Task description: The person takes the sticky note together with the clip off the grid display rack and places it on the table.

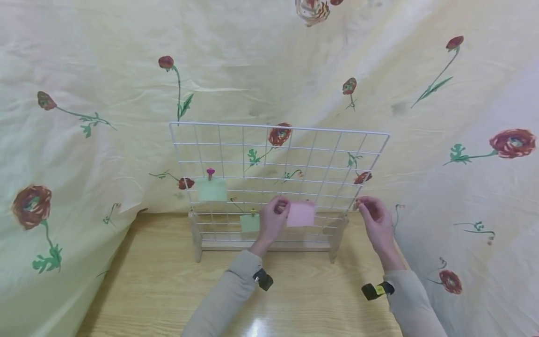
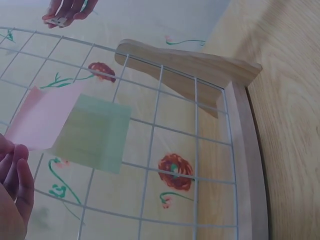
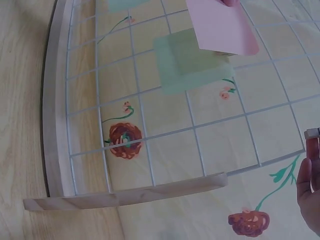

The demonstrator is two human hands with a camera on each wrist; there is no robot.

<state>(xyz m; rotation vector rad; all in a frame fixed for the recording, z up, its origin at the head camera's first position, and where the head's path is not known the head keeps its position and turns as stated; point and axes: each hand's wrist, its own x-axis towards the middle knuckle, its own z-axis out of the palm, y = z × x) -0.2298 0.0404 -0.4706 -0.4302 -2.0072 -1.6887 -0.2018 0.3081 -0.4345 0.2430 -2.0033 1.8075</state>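
Note:
My left hand (image 1: 274, 217) pinches the edge of a pink paper note (image 1: 301, 214) in front of the white wire grid (image 1: 280, 127). Behind the pink note, a green note (image 2: 95, 135) shows against the grid in the left wrist view, partly covered. Beside the grid's right edge, my right hand (image 1: 377, 222) holds a small pale clip (image 3: 312, 133) between thumb and fingers. Another green note (image 1: 212, 190) hangs at the grid's left under a magenta clip (image 1: 210, 173). Lower, close to my left hand, a green note (image 1: 249, 223) hangs from a yellow clip (image 1: 253, 212).
The grid stands upright on wooden feet (image 1: 337, 238) joined by a low wooden bar (image 1: 290, 247), on a wood-grain table (image 1: 147, 281). A cream cloth with painted flowers (image 1: 105, 154) hangs behind and along both sides.

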